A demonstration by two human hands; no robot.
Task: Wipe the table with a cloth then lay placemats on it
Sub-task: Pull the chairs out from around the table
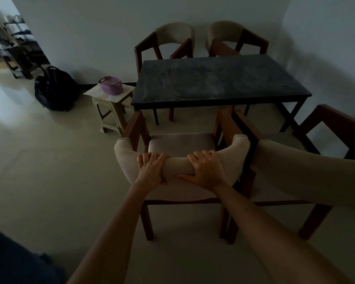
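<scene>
A dark stone-topped table (219, 78) stands in the middle of the dim room, its top dusty and smeared. In front of it a beige padded chair (180, 144) with a brown wooden frame faces the table. My left hand (152, 170) and my right hand (205, 171) both grip the curved padded backrest of this chair, fingers over the top and thumbs underneath. A purple basket (110, 85) rests on flat pale sheets (109, 94) on a small beige stool (111, 111) to the left of the table. I see no cloth.
Two more beige chairs (172, 39) (234, 37) stand behind the table against the wall. Another chair (316, 171) sits close on the right, touching the one I hold. A black backpack (53, 89) lies on the floor at left. Pale floor stretches to the left.
</scene>
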